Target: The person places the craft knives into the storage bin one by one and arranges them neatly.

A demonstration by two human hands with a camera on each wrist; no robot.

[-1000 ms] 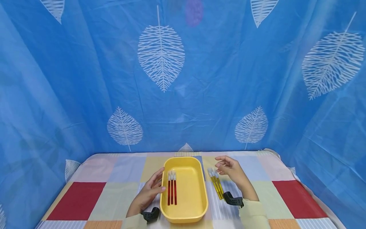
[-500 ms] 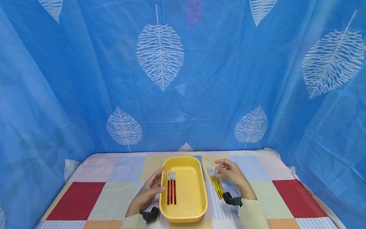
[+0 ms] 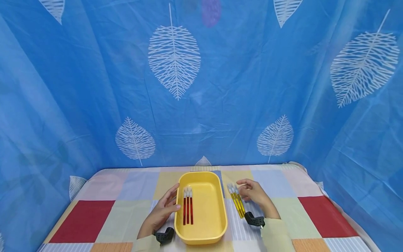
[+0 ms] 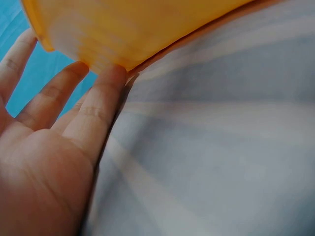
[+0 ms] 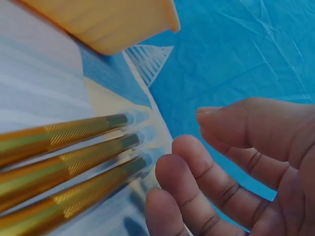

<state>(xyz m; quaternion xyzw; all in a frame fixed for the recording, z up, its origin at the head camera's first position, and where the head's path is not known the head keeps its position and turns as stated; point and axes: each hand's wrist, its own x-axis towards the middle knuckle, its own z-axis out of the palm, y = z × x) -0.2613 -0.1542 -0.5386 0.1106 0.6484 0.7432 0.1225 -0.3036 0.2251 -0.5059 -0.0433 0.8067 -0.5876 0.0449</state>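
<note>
The yellow plastic tray (image 3: 210, 210) stands in front of me; three red craft knives (image 3: 188, 210) with clear caps lie side by side along its left half. My left hand (image 3: 161, 212) rests against the tray's left side, thumb at the rim. In the left wrist view, its nearly straight fingertips touch the tray wall (image 4: 147, 24). To the right of the tray, three gold craft knives (image 3: 238, 205) lie on the cloth. My right hand (image 3: 257, 194) is bent loosely beside their capped ends. Knurled grips show on these gold knives (image 5: 88, 160) in the right wrist view, fingertips close to the caps.
A patchwork tablecloth (image 3: 122, 220) covers the table. Blue curtain (image 3: 220, 98) with white leaf prints hangs behind the far edge and along both sides. Black wrist cameras are strapped to both wrists, the right one (image 3: 254, 219) close to the gold knives' lower ends.
My right hand has moved slightly down toward the gold knives' caps, its fingers bending a little more. The left hand keeps its place at the tray. The head view has shifted slightly.
</note>
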